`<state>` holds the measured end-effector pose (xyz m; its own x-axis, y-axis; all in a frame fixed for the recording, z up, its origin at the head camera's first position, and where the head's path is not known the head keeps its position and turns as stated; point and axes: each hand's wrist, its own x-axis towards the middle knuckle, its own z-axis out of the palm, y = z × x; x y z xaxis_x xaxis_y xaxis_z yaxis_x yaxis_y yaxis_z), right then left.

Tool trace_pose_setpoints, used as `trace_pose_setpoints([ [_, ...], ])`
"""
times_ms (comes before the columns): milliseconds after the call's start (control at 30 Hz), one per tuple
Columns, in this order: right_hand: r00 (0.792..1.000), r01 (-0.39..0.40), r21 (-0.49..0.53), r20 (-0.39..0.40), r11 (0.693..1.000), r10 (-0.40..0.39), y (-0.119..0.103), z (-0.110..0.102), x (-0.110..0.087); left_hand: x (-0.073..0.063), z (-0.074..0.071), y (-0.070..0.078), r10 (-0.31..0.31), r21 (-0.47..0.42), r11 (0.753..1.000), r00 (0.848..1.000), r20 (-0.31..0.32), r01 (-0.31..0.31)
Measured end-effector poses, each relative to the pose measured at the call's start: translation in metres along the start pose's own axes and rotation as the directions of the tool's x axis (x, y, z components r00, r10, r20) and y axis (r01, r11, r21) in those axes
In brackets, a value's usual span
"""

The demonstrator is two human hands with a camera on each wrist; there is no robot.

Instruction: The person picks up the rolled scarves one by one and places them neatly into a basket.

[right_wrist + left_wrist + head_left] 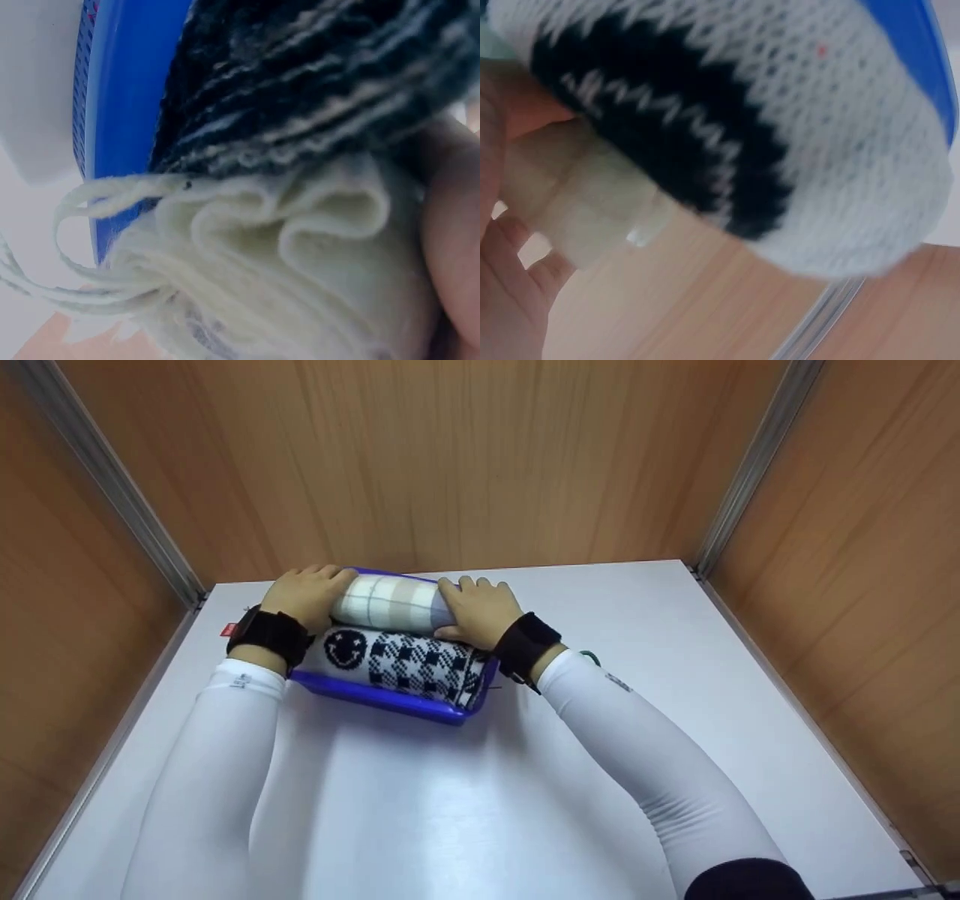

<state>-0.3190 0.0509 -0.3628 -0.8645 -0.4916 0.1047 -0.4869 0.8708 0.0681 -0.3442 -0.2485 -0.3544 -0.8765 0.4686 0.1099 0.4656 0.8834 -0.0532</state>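
A rolled plaid scarf (394,604) in white, beige and grey lies along the far side of a blue basket (375,699). My left hand (304,592) grips its left end, with fingers (551,270) curled round the pale cloth in the left wrist view. At the other end my right hand (480,611) holds the roll, thumb on the near side. In front of it, a rolled black-and-white knit scarf (412,664) with a smiley face and houndstooth pattern fills the near side. The right wrist view shows the plaid scarf's folded layers (315,277) and loose strands.
The basket stands on a white table (465,817) towards the back left. Wooden panels (450,465) rise behind and at both sides. A small red tag (228,629) shows beside my left wrist, and a green loop (590,657) behind my right forearm.
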Motion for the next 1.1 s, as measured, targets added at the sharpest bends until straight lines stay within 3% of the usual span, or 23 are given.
trace_pose_setpoints([
  [500,0.999,0.027,-0.003,-0.02,1.0,-0.028,0.008,-0.017,0.0,-0.005,-0.029,0.007,-0.02,0.01,1.0,0.999,0.027,0.02],
  [733,0.998,0.04,-0.013,-0.041,0.999,-0.04,0.02,-0.026,-0.006,-0.009,-0.043,0.012,-0.018,-0.017,1.0,0.999,-0.046,0.017],
  [1100,0.994,0.028,0.067,-0.111,0.997,-0.02,0.042,-0.027,-0.025,-0.018,-0.029,0.027,-0.007,-0.026,1.0,0.985,-0.174,0.002],
])
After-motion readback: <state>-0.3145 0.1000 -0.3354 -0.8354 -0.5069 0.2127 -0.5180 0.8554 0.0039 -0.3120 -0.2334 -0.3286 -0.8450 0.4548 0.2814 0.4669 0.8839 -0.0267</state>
